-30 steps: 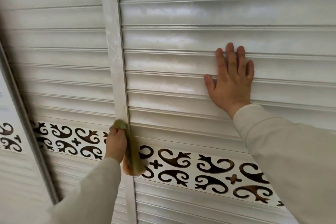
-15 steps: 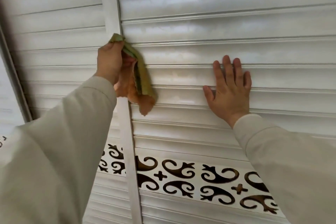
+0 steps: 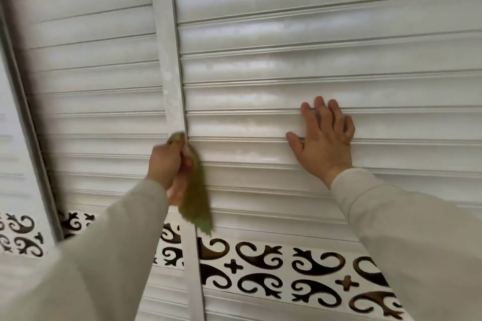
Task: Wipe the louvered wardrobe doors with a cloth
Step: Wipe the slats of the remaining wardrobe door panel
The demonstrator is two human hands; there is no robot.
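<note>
— On the upright frame strip (image 3: 170, 81) between the two louvered doors, what is the left hand (image 3: 167, 164) doing?
— It grips a green cloth (image 3: 195, 200), fingers clenched round the bunched upper part and pressing it against the strip's right edge. The loose end hangs down below the fist, its tip just above the patterned band (image 3: 287, 268) of dark scrollwork cutouts.
— And the cloth itself?
— Blurred, so I can't make out its folds; there seems to be an orange side showing near the palm, though that may be skin.
— The right hand (image 3: 326, 143)?
— Flat on the slats of the right door (image 3: 287, 41), fingers straight and slightly spread, holding nothing. The thumb points left along a slat edge.
— Sleeves?
— Both arms wear pale beige sleeves (image 3: 407, 237).
— Anything further left?
— The left door (image 3: 91, 60), then a grey vertical rail (image 3: 31, 138) at an angle, with more white panel beyond it
</note>
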